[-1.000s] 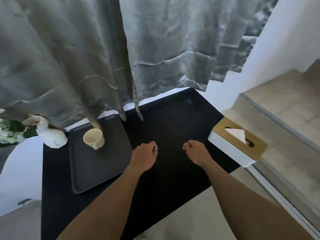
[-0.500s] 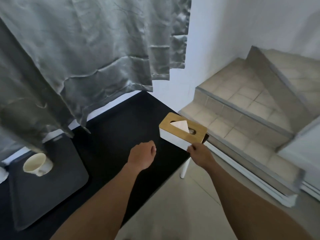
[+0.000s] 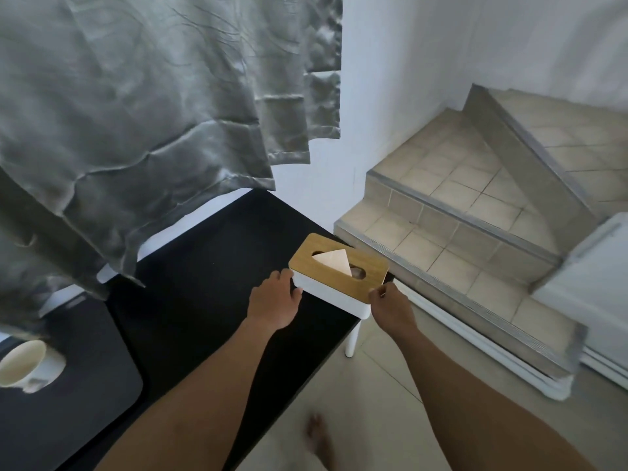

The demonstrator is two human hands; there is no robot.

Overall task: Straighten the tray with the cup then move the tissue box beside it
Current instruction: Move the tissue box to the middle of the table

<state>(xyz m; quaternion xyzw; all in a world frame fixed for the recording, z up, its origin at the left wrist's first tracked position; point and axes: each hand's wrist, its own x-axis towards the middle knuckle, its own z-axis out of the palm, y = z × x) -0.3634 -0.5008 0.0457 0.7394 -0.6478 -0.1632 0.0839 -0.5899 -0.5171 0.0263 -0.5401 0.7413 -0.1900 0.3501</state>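
A white tissue box [image 3: 331, 294] with a wooden lid and a tissue sticking out sits at the right end of the black table [image 3: 204, 283]. My left hand [image 3: 273, 300] grips its left end, and my right hand [image 3: 390, 305] pinches its near right corner. A dark tray [image 3: 95, 385] lies at the far left of the table, partly cut off by the frame edge. On it stands a cream cup [image 3: 27, 365], near the tray's back left.
A grey curtain [image 3: 153, 113] hangs over the table's back edge and touches the tray area. Tiled steps [image 3: 458, 215] rise to the right of the table. A white table leg [image 3: 351, 338] and my bare foot [image 3: 317, 443] show on the tiled floor.
My view has swung right, away from the tray. Both hands have moved to the tissue box: the right reached its corner first, then the left closed on its left end.
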